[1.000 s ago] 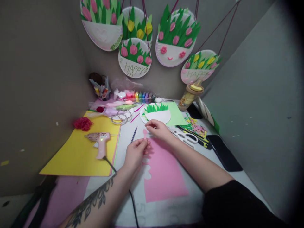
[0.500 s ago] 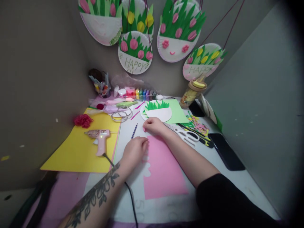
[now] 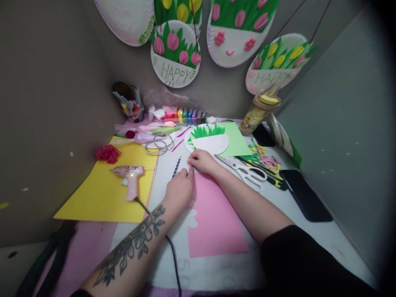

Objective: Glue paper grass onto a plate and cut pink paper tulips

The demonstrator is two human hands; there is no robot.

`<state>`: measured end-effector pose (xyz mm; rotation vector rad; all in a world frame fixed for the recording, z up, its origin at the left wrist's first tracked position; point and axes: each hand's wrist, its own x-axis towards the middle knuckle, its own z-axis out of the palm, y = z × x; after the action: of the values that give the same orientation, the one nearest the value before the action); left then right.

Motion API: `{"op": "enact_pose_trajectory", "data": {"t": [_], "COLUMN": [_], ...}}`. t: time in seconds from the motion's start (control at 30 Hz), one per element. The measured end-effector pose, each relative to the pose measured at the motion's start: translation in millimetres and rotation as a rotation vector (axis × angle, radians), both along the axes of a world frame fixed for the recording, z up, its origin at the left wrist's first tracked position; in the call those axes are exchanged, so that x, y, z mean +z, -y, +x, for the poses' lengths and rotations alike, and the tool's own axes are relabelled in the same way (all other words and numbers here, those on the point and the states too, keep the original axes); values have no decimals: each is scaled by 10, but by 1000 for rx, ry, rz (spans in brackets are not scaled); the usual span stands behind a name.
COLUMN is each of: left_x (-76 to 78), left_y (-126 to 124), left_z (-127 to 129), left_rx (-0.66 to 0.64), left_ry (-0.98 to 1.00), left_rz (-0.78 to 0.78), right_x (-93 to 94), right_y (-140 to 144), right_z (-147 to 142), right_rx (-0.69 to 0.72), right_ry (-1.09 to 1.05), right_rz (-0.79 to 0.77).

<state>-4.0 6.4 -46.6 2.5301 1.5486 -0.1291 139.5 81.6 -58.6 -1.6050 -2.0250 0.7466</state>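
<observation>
My right hand point(image 3: 202, 161) is closed in a pinch on a small pink paper piece, mostly hidden by the fingertips, just in front of the paper plate point(image 3: 212, 144) with green paper grass. My left hand point(image 3: 181, 185) has its fingers curled and pressed together, their tips meeting those of my right hand; what they grip, if anything, is hidden. Beneath and nearer to me lies a pink paper sheet point(image 3: 216, 222), its left edge cut into notches. A patterned pencil point(image 3: 176, 167) rests left of my hands, and white-handled scissors point(image 3: 250, 171) lie right of them.
On the yellow paper point(image 3: 102, 194) at left lies a pink glue gun point(image 3: 133, 181), its black cord point(image 3: 173, 255) passing under my left forearm. A phone point(image 3: 306, 196), paper scraps point(image 3: 267, 159) and a lidded cup point(image 3: 256, 113) are at right. Decorated plates point(image 3: 175, 68) hang behind.
My left hand has moved up and forward to my right fingertips. The small pink piece, visible below the right fingers before, is now mostly covered. The camera view has tipped down slightly.
</observation>
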Motion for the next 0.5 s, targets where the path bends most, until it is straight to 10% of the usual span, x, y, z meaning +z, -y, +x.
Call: {"op": "enact_pose_trajectory", "data": {"t": [0.5], "left_x": [9], "left_y": [-33], "left_z": [8], "left_rx": [9], "left_ry": [-7], "left_rz": [-9], "right_x": [89], "right_y": [132], "right_z": [166], "right_rx": [-83], "right_ry": [-108], "right_rz": [23]}}
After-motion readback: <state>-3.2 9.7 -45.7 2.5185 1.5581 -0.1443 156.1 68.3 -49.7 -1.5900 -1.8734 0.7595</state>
